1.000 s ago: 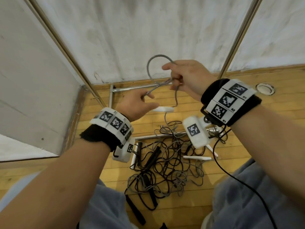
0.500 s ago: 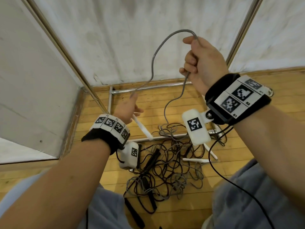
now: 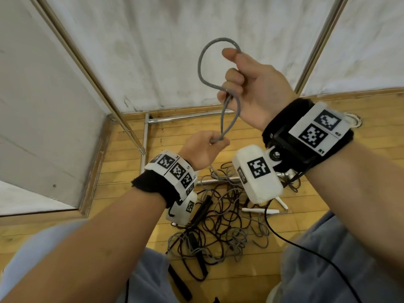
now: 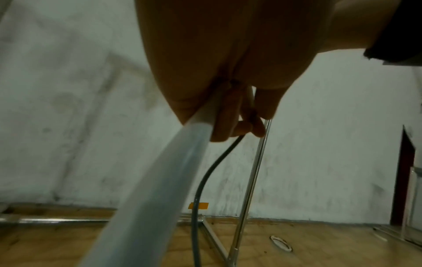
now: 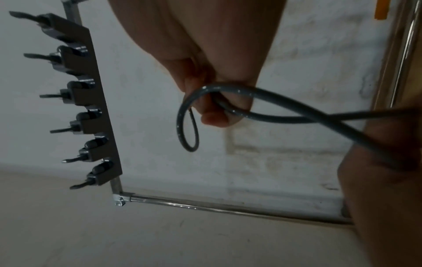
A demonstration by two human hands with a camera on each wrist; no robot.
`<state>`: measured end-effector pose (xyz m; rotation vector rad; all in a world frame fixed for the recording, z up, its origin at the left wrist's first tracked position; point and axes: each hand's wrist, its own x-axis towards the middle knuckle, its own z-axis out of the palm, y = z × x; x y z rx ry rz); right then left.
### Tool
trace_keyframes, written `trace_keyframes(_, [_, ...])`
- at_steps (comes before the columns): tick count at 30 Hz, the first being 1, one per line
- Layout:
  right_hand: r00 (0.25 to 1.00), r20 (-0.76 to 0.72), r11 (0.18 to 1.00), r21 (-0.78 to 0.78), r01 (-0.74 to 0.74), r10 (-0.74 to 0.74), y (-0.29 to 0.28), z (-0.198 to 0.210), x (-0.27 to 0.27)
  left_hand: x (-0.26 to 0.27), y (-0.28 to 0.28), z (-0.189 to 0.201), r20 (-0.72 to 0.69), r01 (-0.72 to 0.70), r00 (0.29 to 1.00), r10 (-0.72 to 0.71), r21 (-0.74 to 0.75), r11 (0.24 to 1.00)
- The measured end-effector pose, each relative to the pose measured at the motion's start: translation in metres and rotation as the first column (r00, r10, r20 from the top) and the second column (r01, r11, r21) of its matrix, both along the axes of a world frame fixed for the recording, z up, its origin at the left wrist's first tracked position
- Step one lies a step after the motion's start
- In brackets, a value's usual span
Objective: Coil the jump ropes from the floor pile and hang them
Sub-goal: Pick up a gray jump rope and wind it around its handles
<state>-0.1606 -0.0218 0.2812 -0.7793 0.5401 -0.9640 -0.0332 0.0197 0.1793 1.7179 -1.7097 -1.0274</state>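
Note:
My right hand (image 3: pixel 237 83) is raised before the wall and grips a grey jump rope (image 3: pixel 202 62), which curls into a loop above its fingers. From the hand two strands drop to my left hand (image 3: pixel 215 143), which holds them in a fist. In the left wrist view the left hand's fingers (image 4: pixel 230 122) curl round that rope's white handle (image 4: pixel 157 180) and grey cord (image 4: pixel 200 180). The right wrist view has the grey rope (image 5: pixel 182 124) looped round my right hand's fingers (image 5: pixel 214 119). Below my wrists a tangled pile of grey and dark ropes (image 3: pixel 218 226) lies on the wooden floor.
A metal frame stands against the white wall, with a slanted pole (image 3: pixel 91 77) on the left and a floor bar (image 3: pixel 190 117). A grey hook rack (image 5: pixel 89 108) with several pegs hangs on the frame. Loose white handles (image 3: pixel 260 210) lie by the pile. My knees flank it.
The long open arc of rope has closed into a small loop over my right hand. My left hand has moved right and up and now grips the two strands below it.

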Motion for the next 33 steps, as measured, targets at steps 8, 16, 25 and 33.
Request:
trace_keyframes(8, [0.820,-0.568,0.982,-0.102,-0.157,0.072,-0.009,-0.048,-0.014,0.025,-0.001,0.038,-0.314,-0.250,0.929,0.197,-0.138,0.958])
trace_keyframes(16, [0.056,-0.997,0.710,-0.004,-0.704,0.049,0.019,-0.116,0.006,0.051,0.006,0.063,-0.699,-0.464,0.623,0.351,0.030,0.885])
trace_keyframes(25, [0.417,-0.897,0.864,-0.321,-0.387,-0.146,0.022,-0.093,-0.018,0.050,0.018,0.028,-0.271,-0.412,0.855,0.442,0.163,0.897])
trace_keyframes(33, [0.767,-0.594,0.925,-0.380,0.000,-0.244,0.015,-0.049,-0.012,0.010,0.023,0.018,-0.056,-0.012,0.998,0.016,0.070,0.997])
